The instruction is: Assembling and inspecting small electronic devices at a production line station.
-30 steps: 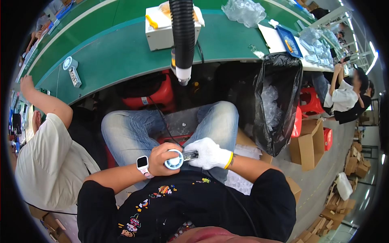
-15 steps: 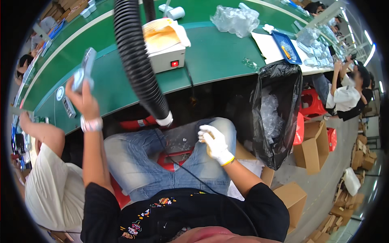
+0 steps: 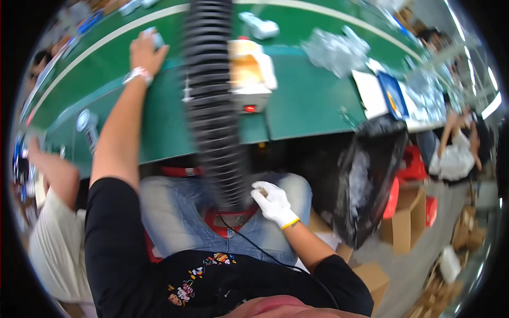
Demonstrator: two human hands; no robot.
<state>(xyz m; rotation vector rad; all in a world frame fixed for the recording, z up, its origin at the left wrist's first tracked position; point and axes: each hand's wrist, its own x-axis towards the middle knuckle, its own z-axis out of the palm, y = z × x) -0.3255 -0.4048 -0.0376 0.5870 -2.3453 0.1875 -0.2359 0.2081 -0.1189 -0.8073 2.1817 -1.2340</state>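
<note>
My left hand (image 3: 147, 55), bare with a white band at the wrist, reaches far out over the green conveyor belt (image 3: 114, 50). Its fingers curl over a light-blue plastic part (image 3: 155, 38), mostly hidden beneath them. My right hand (image 3: 274, 204) wears a white glove with a yellow cuff and hovers by my right thigh, its fingers loosely bent, with nothing visible in them. On the green bench (image 3: 313, 100), left of my left forearm, lies a part with a round pale end (image 3: 84, 121) and a grey body.
A black ribbed hose (image 3: 214, 100) hangs in front of me, beside a box-shaped device (image 3: 252, 99) with a red-lit switch. Another light-blue part (image 3: 260, 26) and clear plastic bags (image 3: 336, 50) lie beyond. A black bin bag (image 3: 371, 175) hangs at right; a blue tray (image 3: 392, 95) sits above it.
My left hand has moved forward and right with the light-blue part, from above the bench to the belt. The hose appears further right. My right hand has shifted slightly down.
</note>
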